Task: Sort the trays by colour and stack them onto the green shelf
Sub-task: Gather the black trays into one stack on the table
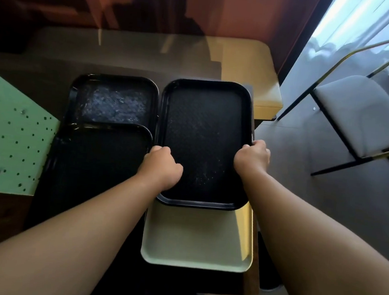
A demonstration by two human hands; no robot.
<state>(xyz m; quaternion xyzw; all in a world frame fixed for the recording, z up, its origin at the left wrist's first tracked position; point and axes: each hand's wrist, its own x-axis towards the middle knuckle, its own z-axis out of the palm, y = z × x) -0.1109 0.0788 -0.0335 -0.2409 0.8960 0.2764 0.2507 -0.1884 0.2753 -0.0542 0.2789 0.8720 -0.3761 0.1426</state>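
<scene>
Hands, left (160, 165) and right (252, 157), clasp black tray (203, 143) by opposite long edges.

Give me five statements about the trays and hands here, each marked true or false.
1. Both hands grip the same black tray. True: the left hand holds its left edge, the right hand its right edge.
2. The held tray lies partly over a pale tray. True.
3. The pale tray is on the green shelf. False: it lies right of the shelf, near the person.
4. Two more black trays overlap to the left of the held one. True.
5. The white chair holds a tray. False: its seat is bare.
</scene>
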